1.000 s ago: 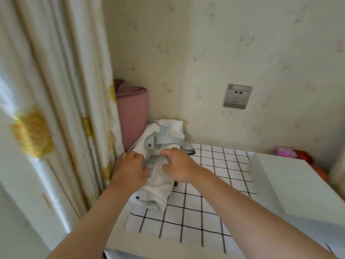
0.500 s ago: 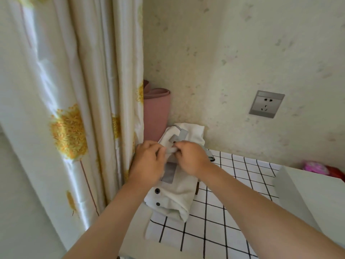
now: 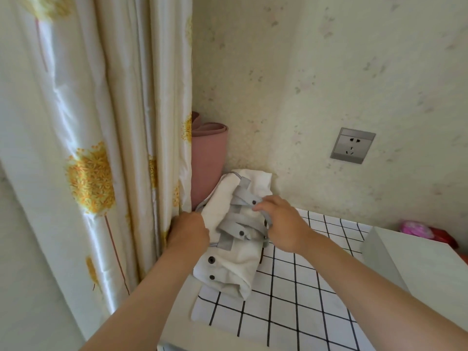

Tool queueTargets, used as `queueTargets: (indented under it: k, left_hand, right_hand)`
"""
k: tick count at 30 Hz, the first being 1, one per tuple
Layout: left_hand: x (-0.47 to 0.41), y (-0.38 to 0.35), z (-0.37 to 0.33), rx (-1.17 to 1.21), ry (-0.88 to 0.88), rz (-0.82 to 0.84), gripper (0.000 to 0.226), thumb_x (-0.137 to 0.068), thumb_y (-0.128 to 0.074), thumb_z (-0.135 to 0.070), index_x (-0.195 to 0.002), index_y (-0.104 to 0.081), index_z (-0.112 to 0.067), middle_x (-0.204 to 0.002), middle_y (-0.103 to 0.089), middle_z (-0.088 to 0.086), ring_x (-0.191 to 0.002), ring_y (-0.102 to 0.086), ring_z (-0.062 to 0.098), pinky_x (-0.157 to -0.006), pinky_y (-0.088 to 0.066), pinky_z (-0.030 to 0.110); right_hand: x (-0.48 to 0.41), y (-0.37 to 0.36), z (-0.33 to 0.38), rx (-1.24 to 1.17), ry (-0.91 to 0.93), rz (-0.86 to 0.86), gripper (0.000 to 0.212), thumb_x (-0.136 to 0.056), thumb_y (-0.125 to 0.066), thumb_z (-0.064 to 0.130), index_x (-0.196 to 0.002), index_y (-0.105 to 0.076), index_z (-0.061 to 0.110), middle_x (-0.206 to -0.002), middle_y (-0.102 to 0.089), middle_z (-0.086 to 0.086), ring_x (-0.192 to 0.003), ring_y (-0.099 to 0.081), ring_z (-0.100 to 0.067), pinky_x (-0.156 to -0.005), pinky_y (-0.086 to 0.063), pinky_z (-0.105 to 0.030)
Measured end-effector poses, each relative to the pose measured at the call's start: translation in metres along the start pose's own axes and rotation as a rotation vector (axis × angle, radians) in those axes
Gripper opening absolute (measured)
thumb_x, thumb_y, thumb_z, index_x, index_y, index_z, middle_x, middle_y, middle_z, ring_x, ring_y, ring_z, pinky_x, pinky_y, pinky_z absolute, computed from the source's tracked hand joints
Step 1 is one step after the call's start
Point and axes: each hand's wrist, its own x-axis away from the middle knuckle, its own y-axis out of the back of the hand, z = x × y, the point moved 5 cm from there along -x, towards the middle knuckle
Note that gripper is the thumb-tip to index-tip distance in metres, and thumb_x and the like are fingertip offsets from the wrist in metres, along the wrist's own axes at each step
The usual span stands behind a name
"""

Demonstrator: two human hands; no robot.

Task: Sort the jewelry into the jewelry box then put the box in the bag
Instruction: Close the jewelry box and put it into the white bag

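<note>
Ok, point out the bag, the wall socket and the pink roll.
bag (image 3: 228, 267): head view, on its white front below the grey flap.
wall socket (image 3: 352, 145): head view, middle of its grey faceplate.
pink roll (image 3: 207, 160): head view, on its side, under the rolled top.

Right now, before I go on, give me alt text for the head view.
Both hands work a white bag lying on a grid-patterned table: the left hand holds its left edge, the right hand pinches a grey strap. A white box stands right, a curtain hangs left.
</note>
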Motion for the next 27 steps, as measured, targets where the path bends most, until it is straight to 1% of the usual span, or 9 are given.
queueTargets:
  k: [3, 7, 10, 13, 15, 17, 21, 24, 27]
  left_hand:
    - [-0.002, 0.019, -0.005, 0.216, -0.071, -0.196, 0.012, -0.092, -0.060, -0.022, -0.099, -0.065, -0.014, -0.099, -0.065, 0.004, -0.093, -0.063, 0.023, -0.079, -0.052, 0.034]
    - [0.018, 0.041, -0.034, 0.609, -0.287, -0.284, 0.031, -0.093, -0.062, -0.019, -0.123, -0.066, -0.023, -0.107, -0.065, -0.006, -0.094, -0.062, 0.010, -0.083, -0.051, 0.027]
    - [0.034, 0.045, -0.057, 0.853, -0.406, -0.194, 0.030, -0.092, -0.067, -0.028, -0.121, -0.069, -0.023, -0.103, -0.071, -0.013, -0.093, -0.065, -0.001, -0.085, -0.053, 0.023]
    - [0.039, 0.037, -0.072, 1.016, -0.411, -0.017, 0.021, -0.098, -0.057, -0.030, -0.113, -0.072, -0.024, -0.101, -0.073, -0.013, -0.096, -0.066, 0.000, -0.087, -0.052, 0.020]
    - [0.039, 0.027, -0.080, 0.972, -0.407, 0.068, 0.020, -0.101, -0.053, -0.029, -0.110, -0.070, -0.027, -0.101, -0.072, -0.014, -0.096, -0.065, 0.002, -0.085, -0.049, 0.018]
    - [0.040, 0.013, -0.085, 0.752, -0.399, 0.117, 0.022, -0.101, -0.052, -0.030, -0.115, -0.068, -0.027, -0.106, -0.069, -0.014, -0.100, -0.063, 0.005, -0.084, -0.045, 0.015]
    - [0.044, -0.016, -0.096, 0.232, -0.494, 0.130, 0.033, -0.098, -0.051, -0.031, -0.130, -0.059, -0.025, -0.128, -0.058, -0.002, -0.121, -0.050, 0.021, -0.102, -0.040, 0.031]
    - [0.051, -0.041, -0.103, 0.167, -0.466, 0.292, 0.027, -0.097, -0.050, -0.033, -0.118, -0.057, -0.020, -0.118, -0.055, 0.003, -0.113, -0.051, 0.025, -0.097, -0.044, 0.039]
    - [0.057, -0.053, -0.112, 0.076, -0.502, 0.305, 0.030, -0.099, -0.045, -0.032, -0.122, -0.056, -0.016, -0.119, -0.055, 0.005, -0.113, -0.049, 0.026, -0.099, -0.041, 0.038]
  right_hand:
    - [-0.008, -0.001, 0.034, 0.004, 0.103, -0.060, 0.076, -0.079, -0.059, -0.003, -0.148, -0.043, 0.026, -0.160, -0.024, -0.007, -0.141, -0.034, -0.031, -0.111, -0.037, -0.045]
    - [-0.020, 0.010, 0.059, 0.123, 0.252, -0.168, 0.084, -0.082, -0.061, 0.004, -0.153, -0.031, 0.036, -0.165, -0.012, -0.007, -0.139, -0.034, -0.031, -0.108, -0.038, -0.048]
    - [-0.020, 0.028, 0.059, 0.322, 0.364, -0.269, 0.055, -0.072, -0.068, 0.013, -0.124, -0.062, 0.031, -0.157, -0.036, -0.006, -0.132, -0.037, -0.027, -0.101, -0.036, -0.045]
    - [-0.002, 0.046, 0.044, 0.474, 0.433, -0.287, 0.026, -0.066, -0.071, 0.017, -0.091, -0.068, 0.024, -0.131, -0.061, -0.003, -0.119, -0.054, -0.031, -0.092, -0.038, -0.045]
    - [0.016, 0.053, 0.029, 0.528, 0.426, -0.262, 0.031, -0.062, -0.072, 0.011, -0.089, -0.066, 0.026, -0.127, -0.063, -0.002, -0.117, -0.056, -0.031, -0.094, -0.036, -0.042]
    - [0.035, 0.054, 0.011, 0.548, 0.408, -0.229, 0.039, -0.059, -0.077, 0.009, -0.091, -0.064, 0.027, -0.134, -0.061, -0.003, -0.124, -0.053, -0.030, -0.100, -0.034, -0.041]
    - [0.069, 0.052, -0.026, 0.561, 0.339, -0.217, 0.046, -0.056, -0.079, 0.003, -0.092, -0.064, 0.026, -0.141, -0.058, -0.003, -0.131, -0.052, -0.028, -0.107, -0.028, -0.039]
    - [0.087, 0.047, -0.056, 0.600, 0.248, -0.189, 0.051, -0.052, -0.082, 0.000, -0.092, -0.066, 0.027, -0.131, -0.065, 0.000, -0.123, -0.059, -0.029, -0.102, -0.032, -0.038]
    - [0.094, 0.044, -0.072, 0.614, 0.133, -0.039, 0.061, -0.058, -0.071, -0.009, -0.105, -0.069, 0.030, -0.122, -0.068, 0.005, -0.113, -0.063, -0.026, -0.088, -0.030, -0.033]
